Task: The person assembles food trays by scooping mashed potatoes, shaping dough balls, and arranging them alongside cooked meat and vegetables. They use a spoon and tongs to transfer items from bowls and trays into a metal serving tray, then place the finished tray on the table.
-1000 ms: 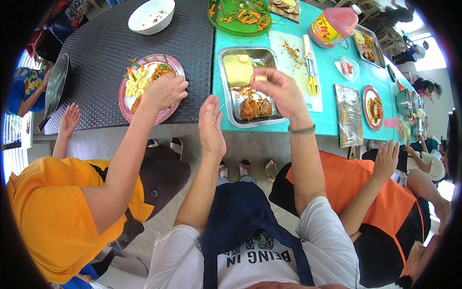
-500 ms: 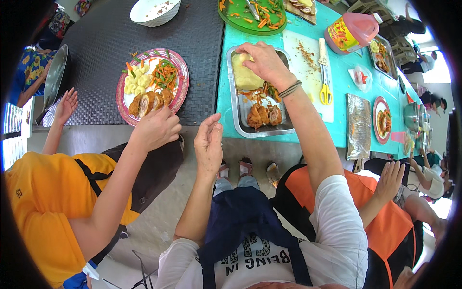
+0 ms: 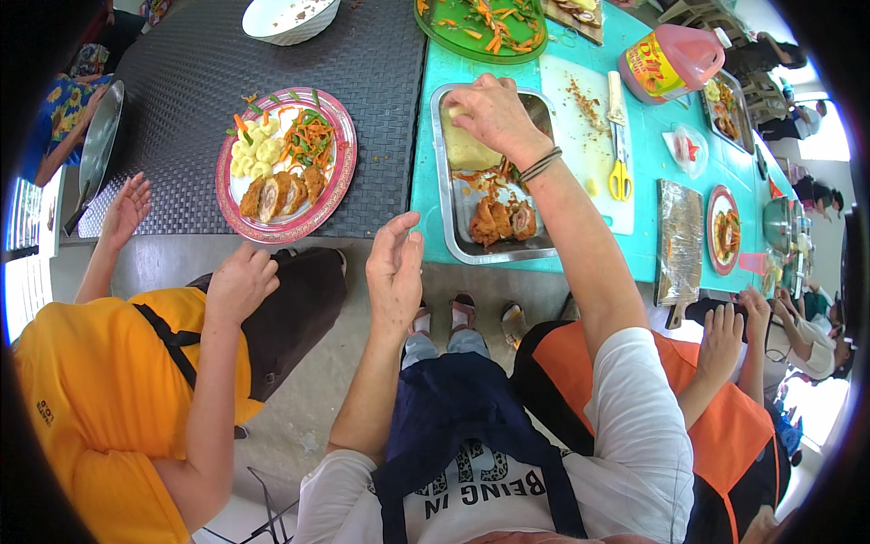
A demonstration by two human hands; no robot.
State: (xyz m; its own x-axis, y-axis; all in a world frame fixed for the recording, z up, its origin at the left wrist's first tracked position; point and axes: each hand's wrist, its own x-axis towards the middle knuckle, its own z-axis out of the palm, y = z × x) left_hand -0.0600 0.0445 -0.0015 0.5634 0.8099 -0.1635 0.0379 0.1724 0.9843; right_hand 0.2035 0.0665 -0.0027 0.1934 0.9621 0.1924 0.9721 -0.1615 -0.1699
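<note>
My right hand [image 3: 497,116] reaches into a rectangular metal tray [image 3: 447,222] on the turquoise table. Its fingers are bent and closed at the top of a pale yellow mass that looks like mashed potato [image 3: 468,150]; the fingertips are partly hidden. Breaded meat rolls [image 3: 491,221] lie at the tray's near end, with carrot strips and beans between. My left hand [image 3: 395,272] hovers before the table edge, apart from the tray, with nothing in it and its fingers stretched out. To its left, a red-rimmed plate [image 3: 345,172] carries sliced meat rolls, yellow dollops and vegetable strips.
Right of the tray are a white cutting board [image 3: 580,145], a knife [image 3: 616,95], yellow-handled scissors [image 3: 620,181] and a plastic jug [image 3: 671,62]. A green tray [image 3: 480,47] stands behind. People in yellow [image 3: 100,381] and orange [image 3: 716,408] stand close on both sides.
My right hand's fingers have closed at the yellow mass. The hand of the person in yellow has drawn back from the plate. My left hand has hardly moved.
</note>
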